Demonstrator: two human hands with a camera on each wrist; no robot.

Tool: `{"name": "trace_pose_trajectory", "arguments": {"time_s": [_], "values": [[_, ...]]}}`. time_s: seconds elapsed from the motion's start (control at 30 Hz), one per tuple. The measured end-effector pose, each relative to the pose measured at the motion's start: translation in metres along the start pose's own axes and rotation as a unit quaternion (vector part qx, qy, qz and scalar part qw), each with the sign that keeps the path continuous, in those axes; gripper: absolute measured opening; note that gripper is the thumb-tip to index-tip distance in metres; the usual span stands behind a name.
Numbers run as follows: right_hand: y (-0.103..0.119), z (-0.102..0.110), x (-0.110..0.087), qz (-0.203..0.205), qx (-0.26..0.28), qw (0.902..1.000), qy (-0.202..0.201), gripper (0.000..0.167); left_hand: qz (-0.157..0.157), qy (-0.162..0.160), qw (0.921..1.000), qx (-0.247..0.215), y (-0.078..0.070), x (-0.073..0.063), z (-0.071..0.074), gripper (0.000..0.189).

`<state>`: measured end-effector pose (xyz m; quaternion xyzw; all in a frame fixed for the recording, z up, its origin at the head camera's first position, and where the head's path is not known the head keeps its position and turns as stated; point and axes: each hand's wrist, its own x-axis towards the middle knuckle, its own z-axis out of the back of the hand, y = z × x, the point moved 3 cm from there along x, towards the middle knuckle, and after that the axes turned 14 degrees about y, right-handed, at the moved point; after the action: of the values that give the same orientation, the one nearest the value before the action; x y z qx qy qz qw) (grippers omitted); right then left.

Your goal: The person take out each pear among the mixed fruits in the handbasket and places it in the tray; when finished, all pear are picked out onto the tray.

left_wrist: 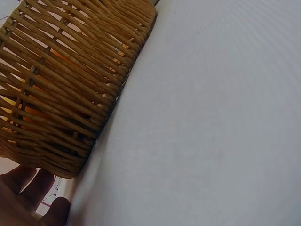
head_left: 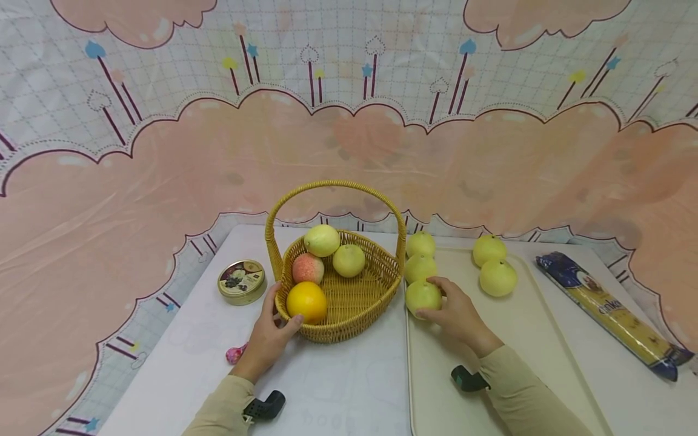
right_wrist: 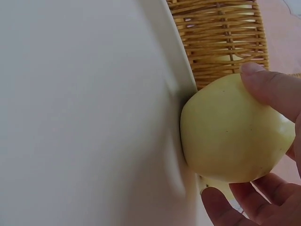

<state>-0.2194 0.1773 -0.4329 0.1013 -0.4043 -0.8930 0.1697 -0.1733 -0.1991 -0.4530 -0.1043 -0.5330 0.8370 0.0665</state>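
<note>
1. Head view: the pale yellow-green, round, smooth-skinned fruit (head_left: 422,297) is at the left edge of the cream, shallow, rectangular tray (head_left: 491,363), nearest the person in a column of three.
2. The right hand (head_left: 460,312) holds this fruit, its thumb and fingers (right_wrist: 220,205) clamped on opposite sides; the right wrist view shows the fruit close against the tray's rim (whether it bears on the tray, I cannot tell).
3. Behind it in the column are two similar yellow-green fruits (head_left: 420,268); another touching pair of yellow-green fruits (head_left: 498,278) sits farther right, at the tray's far end.
4. Just left of the tray stands the golden-brown, woven basket with a tall arched handle (head_left: 349,318), upright on the white surface (head_left: 349,387).
5. The left hand (head_left: 269,339) grips the basket's near left side, thumb at the rim and fingers (left_wrist: 40,186) clamped on the woven wall.
6. Inside the basket are a glossy orange-yellow round fruit (head_left: 307,302), a pinkish-red round fruit (head_left: 308,269), a pale yellow oval fruit (head_left: 322,240) and a yellow-green round fruit (head_left: 349,260).
7. Left of the basket lies a round gold tin with a fruit-printed lid (head_left: 242,282); a small pink patterned item (head_left: 234,355) is partly hidden by the left hand.
8. Right of the tray, a long gold-and-blue glossy packet (head_left: 611,312) lies at a slant.
</note>
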Motion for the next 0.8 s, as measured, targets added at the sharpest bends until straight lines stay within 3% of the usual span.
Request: {"name": "trace_pose_trajectory", "arguments": {"time_s": [0.4, 0.8], "values": [[0.0, 0.002, -0.003, 0.011, -0.009, 0.9999, -0.005, 0.077, 0.001, 0.0, 1.0, -0.002, 0.004, 0.001, -0.001, 0.089], [0.023, 0.026, -0.013, 0.04, -0.002, 0.9985, -0.038, 0.073, 0.001, 0.001, 1.0, 0.004, 0.005, 0.002, 0.0, 0.088]]}}
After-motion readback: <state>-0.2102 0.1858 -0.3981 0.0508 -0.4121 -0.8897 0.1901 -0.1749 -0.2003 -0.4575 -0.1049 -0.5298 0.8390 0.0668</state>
